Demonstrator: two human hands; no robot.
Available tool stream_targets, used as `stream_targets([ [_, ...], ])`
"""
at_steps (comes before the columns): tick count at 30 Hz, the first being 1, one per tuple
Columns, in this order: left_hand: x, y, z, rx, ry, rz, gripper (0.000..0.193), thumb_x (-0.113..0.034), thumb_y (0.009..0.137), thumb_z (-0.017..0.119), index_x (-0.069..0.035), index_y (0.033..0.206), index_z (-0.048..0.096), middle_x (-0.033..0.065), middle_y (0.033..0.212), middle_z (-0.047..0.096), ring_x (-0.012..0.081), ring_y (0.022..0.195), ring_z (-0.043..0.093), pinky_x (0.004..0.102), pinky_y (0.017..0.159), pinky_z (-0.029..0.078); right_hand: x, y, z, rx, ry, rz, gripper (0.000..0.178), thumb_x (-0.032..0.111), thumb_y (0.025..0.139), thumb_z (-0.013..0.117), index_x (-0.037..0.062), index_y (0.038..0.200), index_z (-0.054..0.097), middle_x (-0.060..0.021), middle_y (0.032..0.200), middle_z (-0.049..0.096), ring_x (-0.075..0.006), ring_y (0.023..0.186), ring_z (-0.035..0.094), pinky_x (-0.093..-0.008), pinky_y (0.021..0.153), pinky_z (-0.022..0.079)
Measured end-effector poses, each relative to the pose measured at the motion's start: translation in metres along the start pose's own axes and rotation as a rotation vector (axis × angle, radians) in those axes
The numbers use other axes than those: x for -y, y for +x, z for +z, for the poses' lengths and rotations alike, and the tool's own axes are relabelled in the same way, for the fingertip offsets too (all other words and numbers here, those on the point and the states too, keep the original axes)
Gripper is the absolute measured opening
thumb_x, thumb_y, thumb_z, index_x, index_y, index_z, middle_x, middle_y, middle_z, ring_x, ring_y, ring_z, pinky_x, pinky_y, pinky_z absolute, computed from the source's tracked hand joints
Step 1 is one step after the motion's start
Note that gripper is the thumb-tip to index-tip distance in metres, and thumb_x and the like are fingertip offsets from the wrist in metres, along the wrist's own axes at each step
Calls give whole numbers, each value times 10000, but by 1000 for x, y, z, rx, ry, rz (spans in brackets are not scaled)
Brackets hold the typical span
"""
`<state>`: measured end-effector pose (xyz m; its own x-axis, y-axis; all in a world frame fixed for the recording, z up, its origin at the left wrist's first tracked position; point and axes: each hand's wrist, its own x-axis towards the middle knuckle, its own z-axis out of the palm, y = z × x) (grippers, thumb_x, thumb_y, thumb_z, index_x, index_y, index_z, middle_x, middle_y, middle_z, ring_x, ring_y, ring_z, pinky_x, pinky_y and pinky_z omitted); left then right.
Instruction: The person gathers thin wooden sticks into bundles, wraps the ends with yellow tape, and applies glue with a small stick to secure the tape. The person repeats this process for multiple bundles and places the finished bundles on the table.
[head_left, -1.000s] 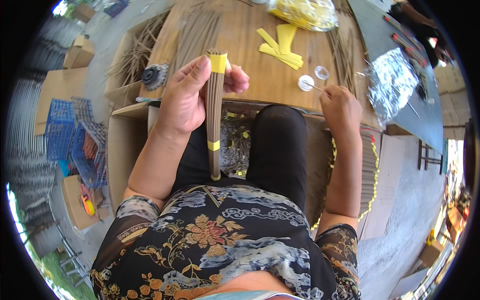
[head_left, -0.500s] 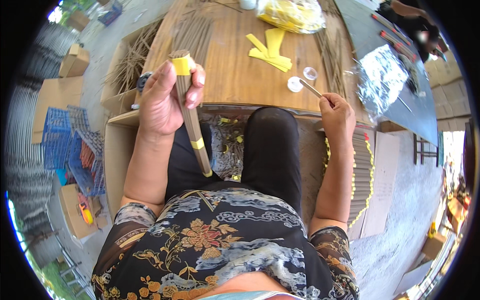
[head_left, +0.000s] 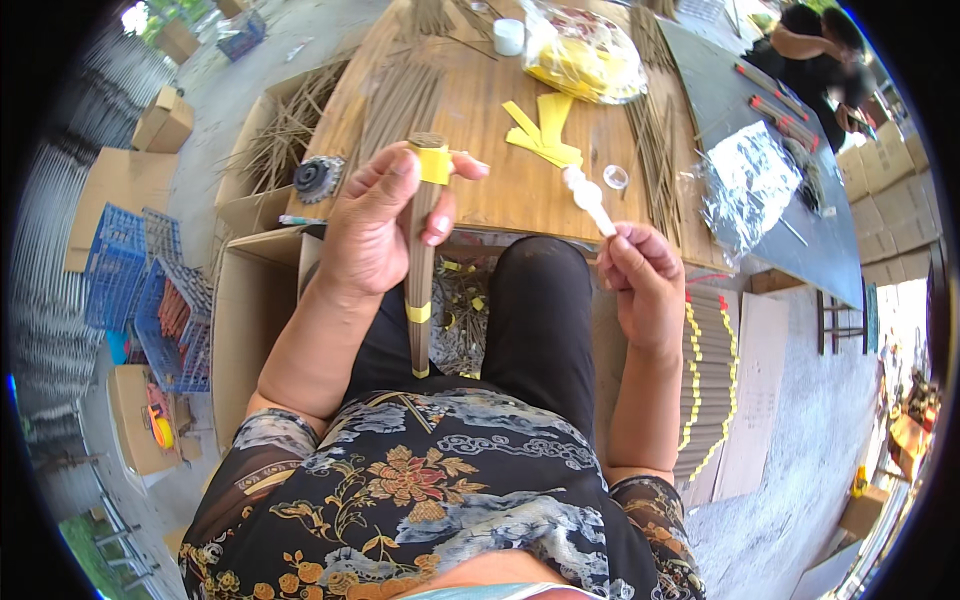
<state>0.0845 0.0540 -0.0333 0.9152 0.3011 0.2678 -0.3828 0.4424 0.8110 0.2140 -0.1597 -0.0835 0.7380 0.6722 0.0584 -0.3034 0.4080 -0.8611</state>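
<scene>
My left hand (head_left: 375, 225) is wrapped round a bundle of thin brown incense sticks (head_left: 421, 270). The bundle stands nearly upright, with yellow paper bands near its top, lower down and at its bottom end. In my right hand (head_left: 645, 285), thumb and fingers pinch a small flat stick (head_left: 603, 217) that looks white along its length. Its far part overlaps a small white round dish (head_left: 586, 195) at the table's near edge; whether they touch I cannot tell. Beside it lies a clear round lid (head_left: 615, 177). Several yellow paper strips (head_left: 548, 125) lie farther back.
On the wooden table (head_left: 490, 150) are loose brown sticks (head_left: 395, 100), a plastic bag of yellow strips (head_left: 590, 65) and a white jar (head_left: 508, 37). Crumpled silver film (head_left: 750, 170) covers part of the grey table. Banded bundles (head_left: 708, 380) lie at my right, a cardboard box (head_left: 255, 330) at my left.
My left hand has moved right with the bundle, which now hangs straighter. My right hand has shifted left and lower, and its stick now shows a white side instead of brown.
</scene>
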Motion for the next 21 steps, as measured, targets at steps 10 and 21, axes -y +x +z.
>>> stream_targets([
  [10,-11,-21,9,-64,-109,7,241,-227,903,472,-36,971,601,214,973,588,142,578,496,210,490,405,-4,-18,71,61,-464,-493,214,-13,802,597,1,1016,586,-55,941,528,-88,796,534,-196,693,440],
  [21,-18,-26,20,6,-41,32,261,-277,898,477,-53,939,605,213,973,588,127,567,497,205,494,409,-6,-22,87,175,-434,-480,171,19,821,586,-8,990,595,-53,838,544,-84,721,530,-186,630,427],
])
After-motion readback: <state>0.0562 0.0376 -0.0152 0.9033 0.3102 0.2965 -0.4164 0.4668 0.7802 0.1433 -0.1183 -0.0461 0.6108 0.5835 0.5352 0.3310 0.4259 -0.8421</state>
